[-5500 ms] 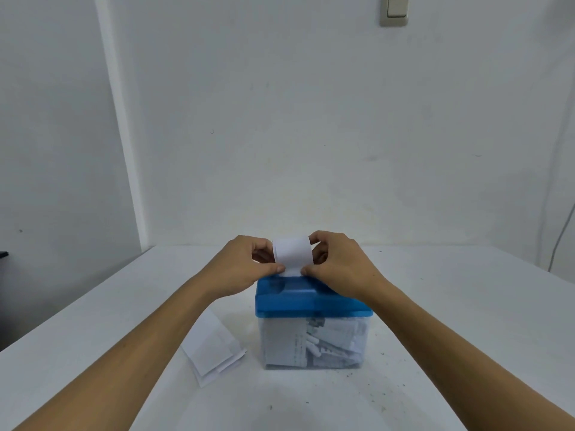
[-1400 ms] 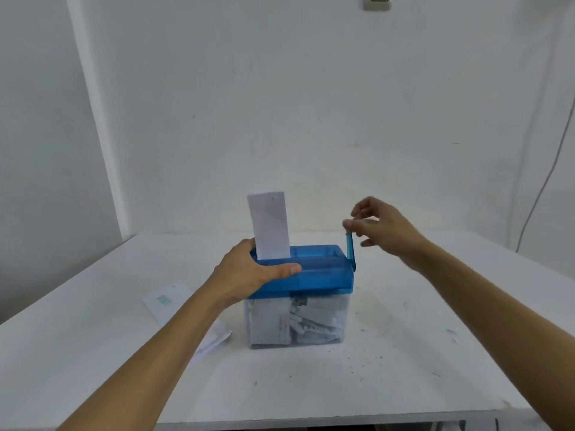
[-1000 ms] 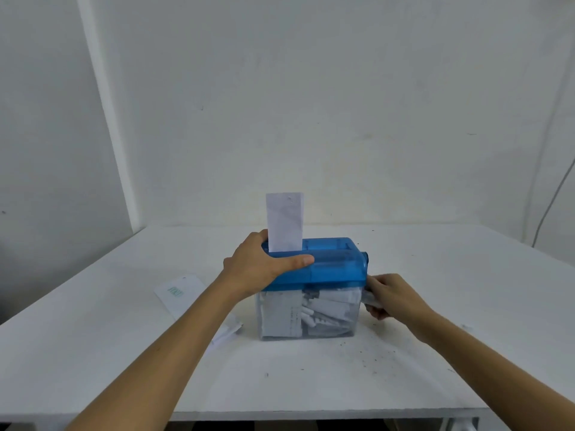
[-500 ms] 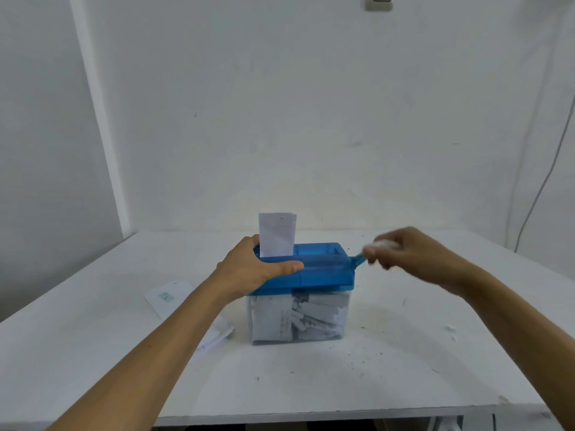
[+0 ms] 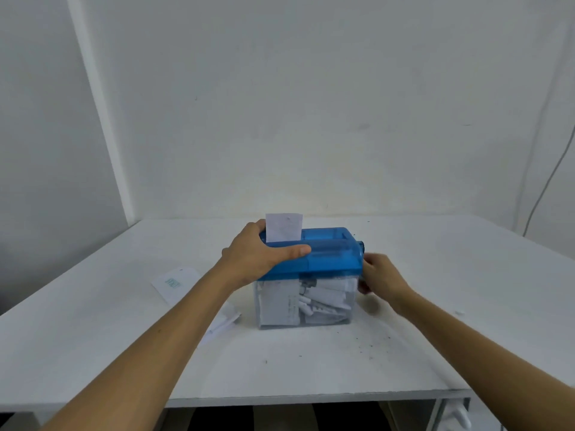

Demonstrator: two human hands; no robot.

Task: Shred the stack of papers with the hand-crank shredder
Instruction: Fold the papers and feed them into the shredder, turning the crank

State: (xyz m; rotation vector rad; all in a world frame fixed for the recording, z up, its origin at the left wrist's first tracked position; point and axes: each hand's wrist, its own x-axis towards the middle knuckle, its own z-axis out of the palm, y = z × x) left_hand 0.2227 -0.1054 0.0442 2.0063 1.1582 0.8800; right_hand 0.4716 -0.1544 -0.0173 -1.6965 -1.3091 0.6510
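Change: white paper slip sunk lower in the slot than half a second ago; right hand swung down to the bottom of the crank's turn.
Meaning: feeding cleanly; probably a few more turns for this slip.
Shredder: hand-crank shredder, translucent blue lid on a clear plastic bin, mid-bench, part full of white strips.
Left grip: left hand clamped over the lid's left end, beside the slip.
Right grip: curled low by the bin's right wall, seemingly round the hidden crank handle.
Remaining: loose white paper stack lying left of the shredder.

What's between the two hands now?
In the head view, the shredder's blue top, gripped by the left hand, fills the gap to the right hand, curled at the crank.
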